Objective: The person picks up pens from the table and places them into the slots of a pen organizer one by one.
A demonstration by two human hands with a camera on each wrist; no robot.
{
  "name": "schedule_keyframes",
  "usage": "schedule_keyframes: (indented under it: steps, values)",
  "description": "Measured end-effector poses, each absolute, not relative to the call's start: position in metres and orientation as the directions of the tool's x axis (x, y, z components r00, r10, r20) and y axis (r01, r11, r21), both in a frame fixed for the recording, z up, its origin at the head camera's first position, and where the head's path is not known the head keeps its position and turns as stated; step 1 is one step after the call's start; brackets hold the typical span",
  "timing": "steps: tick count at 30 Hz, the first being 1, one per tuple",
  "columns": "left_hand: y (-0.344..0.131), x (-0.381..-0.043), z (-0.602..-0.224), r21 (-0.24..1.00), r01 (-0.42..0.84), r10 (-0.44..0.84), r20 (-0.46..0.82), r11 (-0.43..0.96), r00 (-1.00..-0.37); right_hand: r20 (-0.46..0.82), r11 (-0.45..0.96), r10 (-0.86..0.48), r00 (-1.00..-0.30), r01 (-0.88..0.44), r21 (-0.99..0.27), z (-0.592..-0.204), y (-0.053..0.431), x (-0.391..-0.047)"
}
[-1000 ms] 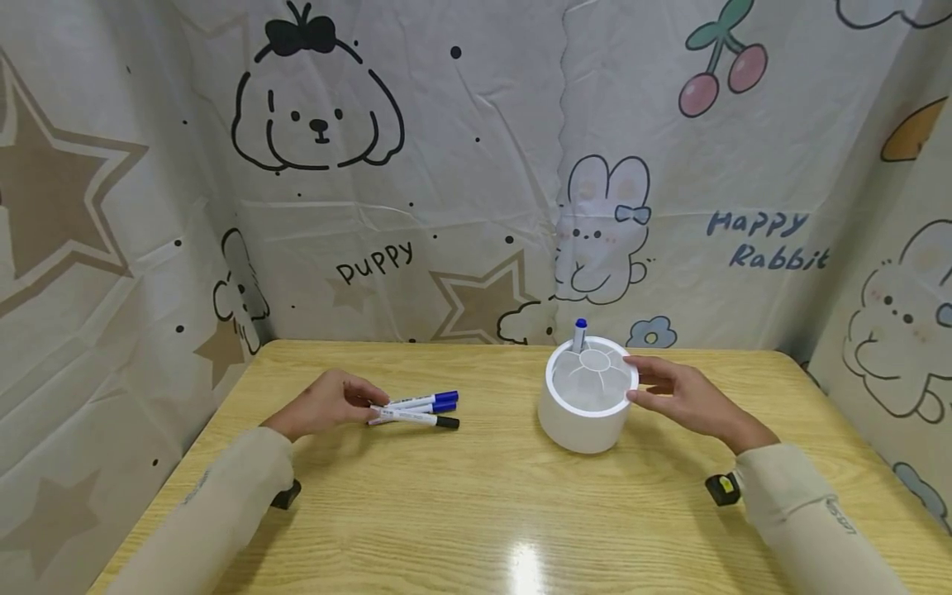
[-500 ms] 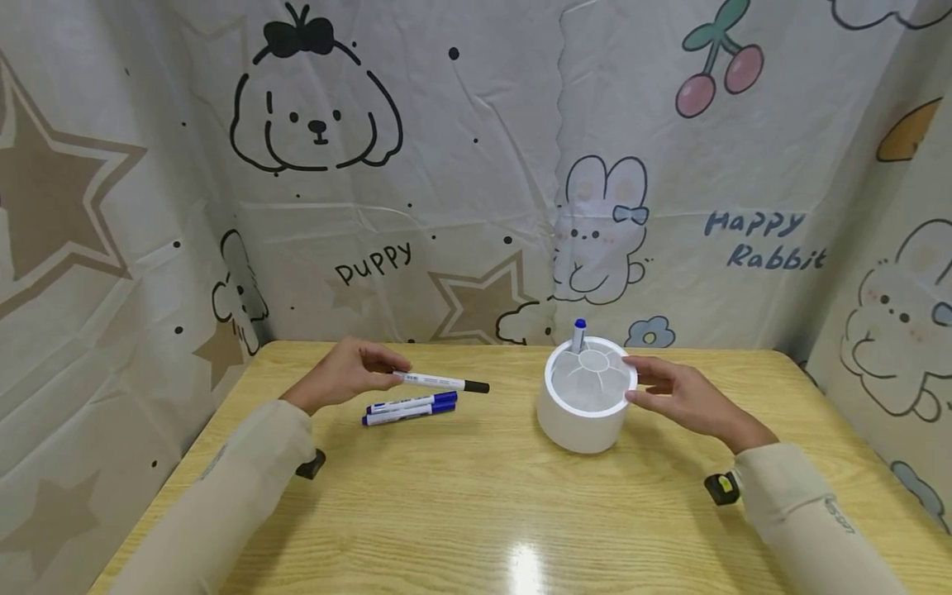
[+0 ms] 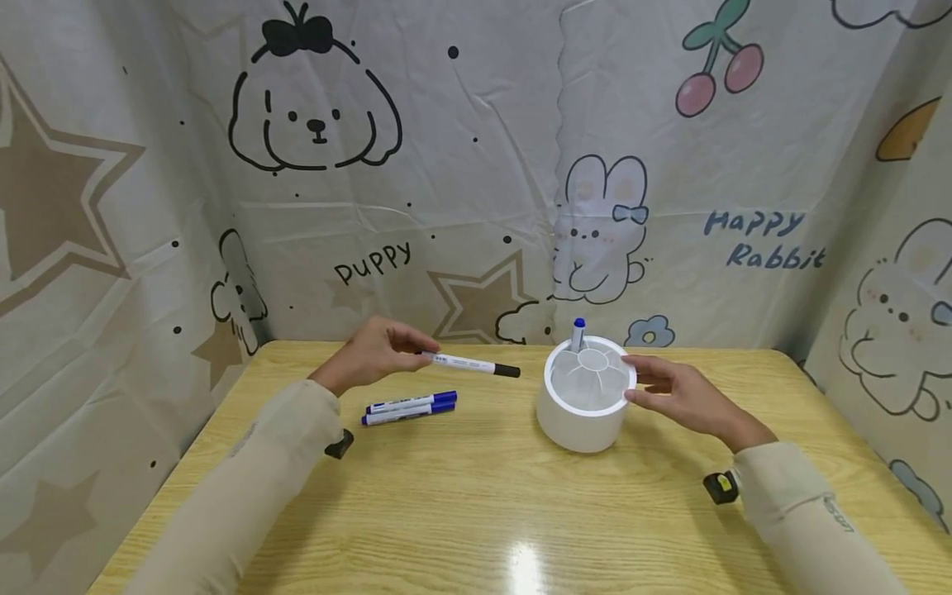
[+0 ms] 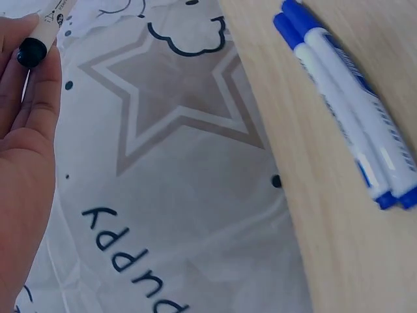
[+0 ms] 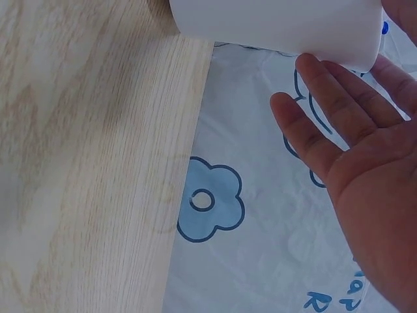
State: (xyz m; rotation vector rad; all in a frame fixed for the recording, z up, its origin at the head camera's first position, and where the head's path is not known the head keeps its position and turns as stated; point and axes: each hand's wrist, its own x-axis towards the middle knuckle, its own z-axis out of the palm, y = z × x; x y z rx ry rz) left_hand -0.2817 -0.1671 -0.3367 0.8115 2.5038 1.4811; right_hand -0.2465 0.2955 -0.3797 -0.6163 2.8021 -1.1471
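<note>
My left hand pinches a white marker with a black cap, held raised above the table and pointing right. In the left wrist view the marker's black end shows beside the fingers. Below that hand, two white markers with blue caps lie side by side on the table. A round white pen holder with clear dividers stands at the right, and a blue-capped marker is upright in its back compartment. My right hand rests its fingertips and thumb on the holder's right rim, fingers fairly straight.
The light wooden table ends at a cloth backdrop printed with cartoons, which also hangs along both sides. Wood surface lies between the loose markers and the pen holder.
My left hand has lifted the black-capped marker off the other two and carried it up and rightward, toward the pen holder. The right hand and holder have stayed put.
</note>
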Motion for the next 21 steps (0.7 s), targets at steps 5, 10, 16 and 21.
schedule_keyframes:
  steps: [5, 10, 16, 21]
  values:
    - [-0.151, -0.288, -0.326, 0.844, 0.415, 0.538, 0.188, 0.339, -0.822, 0.099, 0.647, -0.376, -0.921, -0.337, -0.683, -0.382, 0.297, -0.249]
    - [-0.136, -0.292, -0.317, 0.833, 0.441, 0.566, 0.196, 0.334, -0.801, 0.101, 0.650, -0.380, -0.919, -0.343, -0.678, -0.383, 0.297, -0.249]
    - [-0.119, -0.297, -0.316, 0.828, 0.446, 0.575, 0.192, 0.341, -0.795, 0.110, 0.642, -0.382, -0.918, -0.349, -0.682, -0.381, 0.297, -0.247]
    - [-0.106, -0.298, -0.315, 0.822, 0.459, 0.582, 0.201, 0.338, -0.788, 0.106, 0.637, -0.383, -0.917, -0.346, -0.689, -0.379, 0.296, -0.245]
